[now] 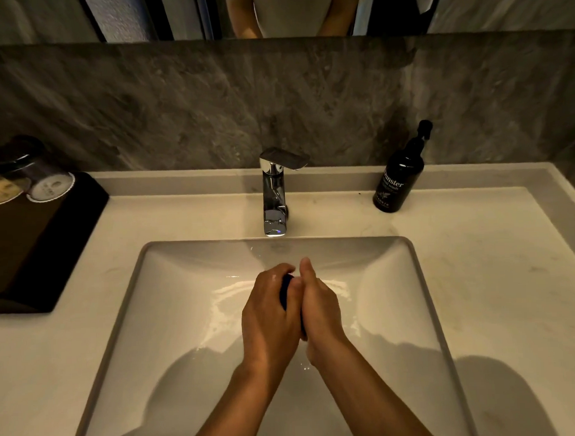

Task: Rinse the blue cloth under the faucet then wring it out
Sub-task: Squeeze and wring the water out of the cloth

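L hand (271, 316) + R hand (320, 311) – clenched together

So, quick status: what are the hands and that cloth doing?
Left hand and right hand both clamped around blue cloth, over sink. No water seen leaving faucet. Nothing in the way.

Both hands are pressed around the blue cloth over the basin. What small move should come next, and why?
Probably twist the two hands in opposite directions. The left hand and right hand already enclose the blue cloth over the sink, and no stream shows under the faucet.
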